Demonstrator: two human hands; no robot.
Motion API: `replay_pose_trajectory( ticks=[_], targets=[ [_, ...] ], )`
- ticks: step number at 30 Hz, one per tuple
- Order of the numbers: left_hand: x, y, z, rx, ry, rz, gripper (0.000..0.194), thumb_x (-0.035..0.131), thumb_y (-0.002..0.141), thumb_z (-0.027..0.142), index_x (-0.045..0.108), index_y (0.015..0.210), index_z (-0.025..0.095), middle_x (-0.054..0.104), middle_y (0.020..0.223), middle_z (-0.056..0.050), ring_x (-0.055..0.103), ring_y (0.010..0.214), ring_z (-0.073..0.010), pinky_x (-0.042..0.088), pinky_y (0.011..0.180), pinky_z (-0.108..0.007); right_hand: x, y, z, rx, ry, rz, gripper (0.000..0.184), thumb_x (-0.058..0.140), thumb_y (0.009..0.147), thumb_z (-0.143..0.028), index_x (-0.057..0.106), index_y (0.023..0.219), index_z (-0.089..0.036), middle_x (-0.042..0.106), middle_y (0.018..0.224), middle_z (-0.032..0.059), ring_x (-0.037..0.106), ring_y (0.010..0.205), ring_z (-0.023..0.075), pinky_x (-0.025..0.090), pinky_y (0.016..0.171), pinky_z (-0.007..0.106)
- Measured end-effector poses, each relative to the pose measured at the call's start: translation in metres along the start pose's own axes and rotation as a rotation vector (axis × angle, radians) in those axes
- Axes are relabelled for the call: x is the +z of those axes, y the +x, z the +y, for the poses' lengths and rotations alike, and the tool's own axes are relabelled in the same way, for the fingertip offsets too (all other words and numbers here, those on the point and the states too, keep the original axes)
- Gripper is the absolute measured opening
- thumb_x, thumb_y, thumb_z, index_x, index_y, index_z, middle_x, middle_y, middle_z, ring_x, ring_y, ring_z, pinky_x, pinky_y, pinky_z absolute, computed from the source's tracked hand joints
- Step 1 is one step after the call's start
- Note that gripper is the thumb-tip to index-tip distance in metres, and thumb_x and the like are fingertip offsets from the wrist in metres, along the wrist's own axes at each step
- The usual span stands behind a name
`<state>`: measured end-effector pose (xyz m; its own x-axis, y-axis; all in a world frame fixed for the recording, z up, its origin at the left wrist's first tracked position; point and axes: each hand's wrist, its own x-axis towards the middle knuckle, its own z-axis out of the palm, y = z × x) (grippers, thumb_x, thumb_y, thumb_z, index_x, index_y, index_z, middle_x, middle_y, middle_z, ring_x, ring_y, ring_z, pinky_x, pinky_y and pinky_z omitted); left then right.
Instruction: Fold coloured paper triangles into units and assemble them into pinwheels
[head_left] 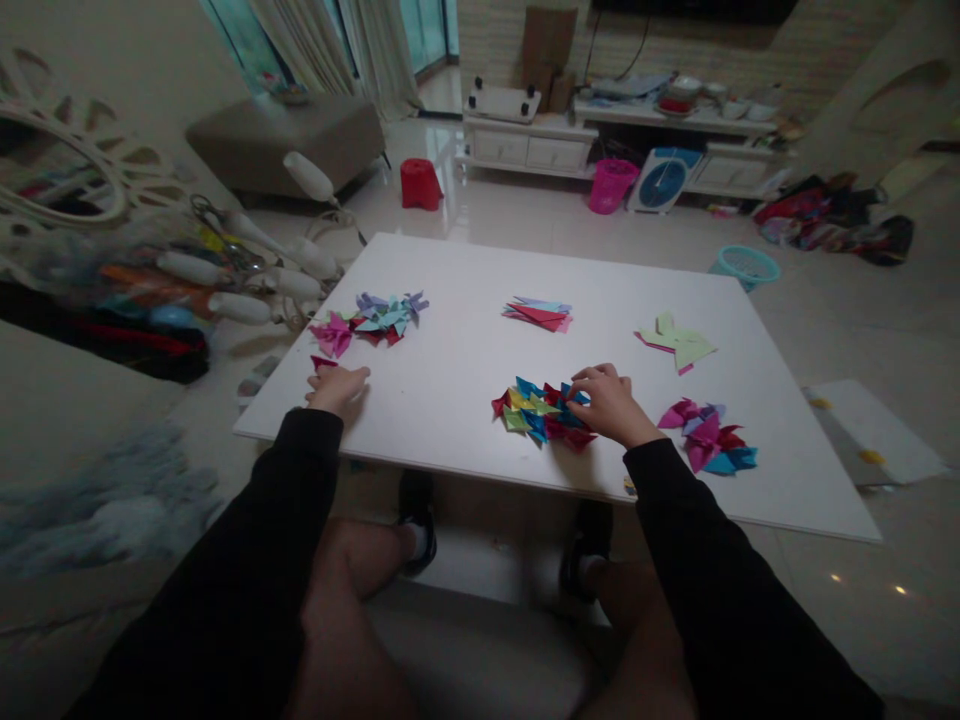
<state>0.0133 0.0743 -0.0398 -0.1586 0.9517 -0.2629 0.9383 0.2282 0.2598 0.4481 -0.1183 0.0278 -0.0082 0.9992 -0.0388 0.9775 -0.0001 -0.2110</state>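
Observation:
My left hand (339, 388) is at the left front of the white table (450, 375), palm down, thumb apart from the fingers. A small dark-pink folded paper piece (324, 362) lies at its fingertips; I see no firm grip on it. My right hand (611, 402) reaches over a pile of folded paper pieces (529, 408) in red, blue, yellow and green. Its thumb and index finger pinch at a blue folded paper piece (576, 393) on the pile's right side, partly hidden by the fingers.
Pink, lilac and pale-blue folded papers (386, 318) lie at the back left. A stack of folded strips (537, 314) lies back centre, a light-green folded shape (679, 342) back right. Another folded-paper pile (709, 437) sits beside my right sleeve. White lamp shades (304, 285) stand by the left edge.

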Motion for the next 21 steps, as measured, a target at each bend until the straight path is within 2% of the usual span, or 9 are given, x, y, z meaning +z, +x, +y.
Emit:
replay_pose_trajectory(
  ticks=[3,4,7,9,11,14,18,21],
  targets=[
    [0.005,-0.004,0.020,-0.037,-0.022,0.029,0.056,0.051,0.089,0.048,0.051,0.123,0.003,0.044,0.139,-0.025,0.038,0.131,-0.0475,0.040,0.100,-0.063,-0.002,0.000,-0.001,0.024,0.008,0.022,0.014,0.062,0.086,-0.026,0.075,0.086,-0.022,0.071,0.118,0.0091,0.046,0.115,0.0308,0.033,0.081,0.040],
    [0.008,-0.007,0.030,0.006,-0.034,0.032,0.053,0.051,0.090,0.047,0.053,0.122,0.005,0.044,0.142,-0.024,0.040,0.131,-0.0451,0.040,0.102,-0.061,-0.003,0.000,-0.002,0.032,0.014,0.029,0.014,0.061,0.086,-0.026,0.075,0.086,-0.022,0.071,0.117,0.0092,0.046,0.115,0.0308,0.032,0.080,0.040],
    [0.021,-0.021,0.068,0.217,-0.054,0.012,0.041,0.053,0.088,0.041,0.062,0.118,0.013,0.051,0.140,-0.016,0.047,0.129,-0.0341,0.042,0.107,-0.049,-0.002,0.003,-0.008,0.040,0.037,0.052,0.016,0.060,0.087,-0.027,0.075,0.085,-0.021,0.071,0.116,0.0099,0.045,0.115,0.0307,0.031,0.079,0.039],
    [0.030,-0.036,0.095,0.435,-0.050,-0.025,0.040,0.054,0.086,0.036,0.065,0.117,0.013,0.057,0.134,-0.015,0.052,0.124,-0.0304,0.045,0.106,-0.043,-0.001,0.005,-0.013,0.028,0.051,0.059,0.017,0.060,0.088,-0.028,0.075,0.084,-0.021,0.070,0.117,0.0103,0.045,0.114,0.0305,0.030,0.078,0.039],
    [0.038,-0.052,0.120,0.615,-0.022,-0.057,0.041,0.054,0.085,0.035,0.066,0.119,0.013,0.059,0.132,-0.014,0.055,0.122,-0.0284,0.046,0.105,-0.039,0.001,0.007,-0.018,0.015,0.061,0.058,0.018,0.060,0.089,-0.030,0.075,0.084,-0.021,0.070,0.117,0.0103,0.045,0.113,0.0304,0.030,0.078,0.039],
    [0.048,-0.074,0.149,0.771,0.065,-0.131,0.036,0.055,0.086,0.032,0.069,0.113,0.013,0.064,0.124,-0.015,0.060,0.113,-0.0271,0.048,0.099,-0.037,0.002,0.007,-0.022,0.009,0.072,0.044,0.020,0.059,0.089,-0.031,0.076,0.086,-0.021,0.070,0.116,0.0103,0.045,0.113,0.0306,0.031,0.079,0.039],
    [0.058,-0.089,0.171,0.851,0.087,-0.176,0.024,0.054,0.086,0.027,0.072,0.095,0.012,0.070,0.103,-0.015,0.065,0.097,-0.0258,0.051,0.089,-0.036,0.000,0.004,-0.024,-0.001,0.080,0.028,0.022,0.058,0.090,-0.032,0.077,0.088,-0.021,0.070,0.115,0.0114,0.046,0.114,0.0318,0.032,0.079,0.040],
    [0.064,-0.094,0.180,0.894,0.086,-0.190,0.023,0.054,0.087,0.025,0.073,0.091,0.012,0.071,0.100,-0.016,0.066,0.097,-0.0263,0.051,0.089,-0.035,-0.002,0.001,-0.023,-0.003,0.083,0.024,0.023,0.057,0.091,-0.032,0.076,0.087,-0.021,0.070,0.115,0.0115,0.046,0.113,0.0316,0.033,0.079,0.040]
  ],
)
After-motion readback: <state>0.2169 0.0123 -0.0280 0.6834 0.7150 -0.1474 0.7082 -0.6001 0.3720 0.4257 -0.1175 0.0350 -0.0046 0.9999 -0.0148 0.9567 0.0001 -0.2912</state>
